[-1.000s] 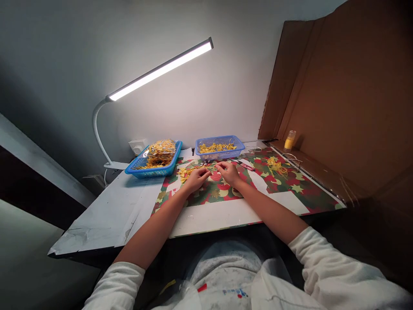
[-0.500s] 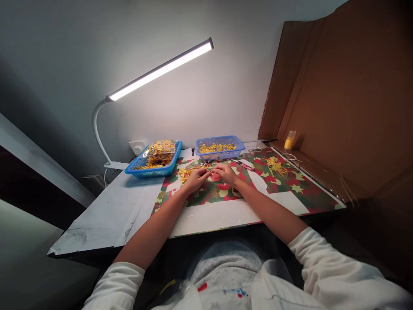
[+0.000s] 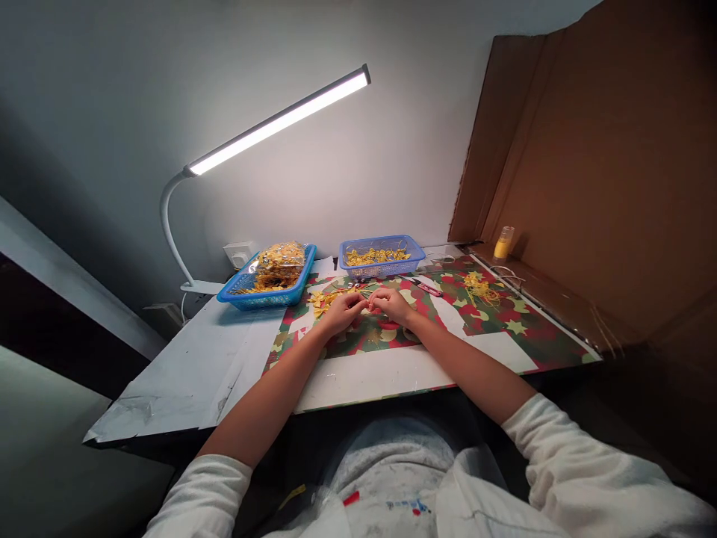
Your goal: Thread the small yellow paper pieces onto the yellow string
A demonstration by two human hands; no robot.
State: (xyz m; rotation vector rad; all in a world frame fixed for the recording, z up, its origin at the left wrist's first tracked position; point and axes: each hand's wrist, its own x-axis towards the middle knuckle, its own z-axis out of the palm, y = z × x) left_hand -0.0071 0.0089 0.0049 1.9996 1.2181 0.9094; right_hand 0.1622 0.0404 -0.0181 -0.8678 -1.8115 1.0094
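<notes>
My left hand point(image 3: 341, 312) is closed in a pinch over the patterned sheet point(image 3: 381, 338) on the table. Its fingertips meet those of my right hand point(image 3: 393, 305), which is pinched as well. Whatever lies between the fingertips is too small to make out. Yellow leaf-like pieces point(image 3: 319, 302) lie just behind and left of my left hand, with thin stems reaching behind both hands. A pink-handled cutter point(image 3: 429, 288) rests to the right, behind my right hand.
A blue basket point(image 3: 263, 300) with yellow pieces and a clear bag stands left. Another basket point(image 3: 382, 269) of yellow pieces is at the back. A yellow bundle point(image 3: 479, 290) and a small bottle point(image 3: 503, 243) are at right. A lit lamp point(image 3: 280, 119) hangs above.
My right hand has shifted slightly, and its fingers have drawn in closer to the left fingertips. The baskets, cutter and yellow pieces have stayed put.
</notes>
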